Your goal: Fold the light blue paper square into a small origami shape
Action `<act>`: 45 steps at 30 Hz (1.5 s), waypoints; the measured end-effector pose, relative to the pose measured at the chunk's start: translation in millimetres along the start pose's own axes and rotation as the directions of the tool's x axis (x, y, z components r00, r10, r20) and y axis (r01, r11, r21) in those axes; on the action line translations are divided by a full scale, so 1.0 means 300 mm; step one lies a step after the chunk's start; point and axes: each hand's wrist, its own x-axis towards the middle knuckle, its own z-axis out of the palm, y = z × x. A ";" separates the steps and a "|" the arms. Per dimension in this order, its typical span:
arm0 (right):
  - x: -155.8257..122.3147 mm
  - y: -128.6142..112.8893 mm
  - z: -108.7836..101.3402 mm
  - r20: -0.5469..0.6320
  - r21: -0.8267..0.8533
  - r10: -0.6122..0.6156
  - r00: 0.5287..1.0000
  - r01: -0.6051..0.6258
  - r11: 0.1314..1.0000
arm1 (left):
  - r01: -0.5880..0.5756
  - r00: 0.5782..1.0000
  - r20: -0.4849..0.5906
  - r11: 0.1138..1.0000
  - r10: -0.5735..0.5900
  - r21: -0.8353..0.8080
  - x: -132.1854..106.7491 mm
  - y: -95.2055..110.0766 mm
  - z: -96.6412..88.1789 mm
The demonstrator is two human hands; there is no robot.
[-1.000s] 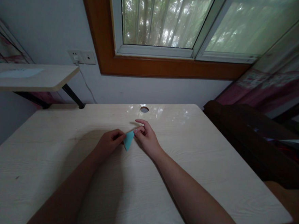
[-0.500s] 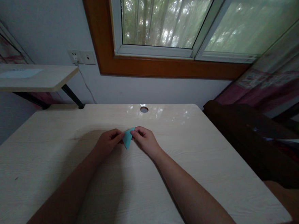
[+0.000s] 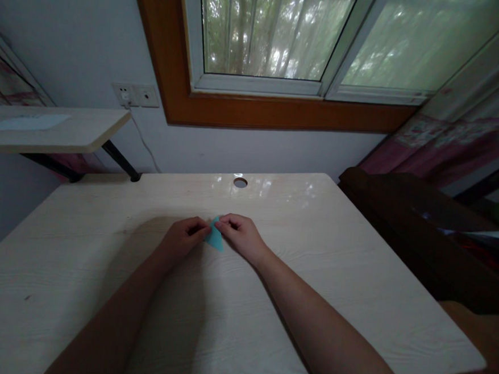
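Note:
A small piece of folded turquoise paper (image 3: 215, 240), roughly triangular, is between my two hands just above or on the pale wooden desk (image 3: 313, 260). My left hand (image 3: 185, 235) pinches its left side between thumb and forefinger. On the other side, my right hand (image 3: 240, 232) grips the paper's upper right part with thumb and fingers. One corner points down toward me at the lower right. My fingertips cover parts of the paper's edges, so its full fold cannot be made out.
A round cable hole (image 3: 240, 183) lies near the desk's back edge. At the left stands a raised shelf (image 3: 100, 125) on black legs, with a wall socket (image 3: 136, 95) and white cord behind it. Dark furniture (image 3: 400, 232) borders the desk's right side.
The paper has turned: its lower corner has swung to the right. My fingers have come slightly closer together, both hands still pinching it.

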 end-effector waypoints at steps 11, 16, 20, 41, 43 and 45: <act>-0.003 0.013 0.000 -0.035 -0.031 -0.060 0.998 0.059 0.998 | -0.020 1.000 -0.003 1.000 0.020 -0.022 0.000 -0.002 0.002; -0.012 -0.004 -0.001 0.071 -0.125 -0.147 0.987 0.155 0.980 | -0.010 0.997 -0.072 0.996 0.004 -0.085 0.003 -0.022 0.006; -0.015 -0.007 0.002 0.109 -0.158 -0.186 0.977 0.201 0.967 | -0.031 0.997 -0.068 0.999 0.028 -0.044 0.002 -0.028 0.005; -0.006 -0.007 -0.003 -0.175 -0.159 -0.140 0.975 0.112 0.981 | 0.007 0.857 -0.504 0.981 -0.107 -0.195 0.011 -0.021 -0.037; -0.003 -0.002 -0.004 -0.210 -0.139 -0.113 0.971 0.085 0.987 | 0.003 0.848 -0.516 0.975 -0.121 -0.223 0.015 -0.035 -0.042; 0.002 0.004 -0.008 -0.245 -0.093 -0.084 0.966 0.063 0.994 | -0.007 0.823 -0.548 0.963 -0.147 -0.270 0.019 -0.048 -0.047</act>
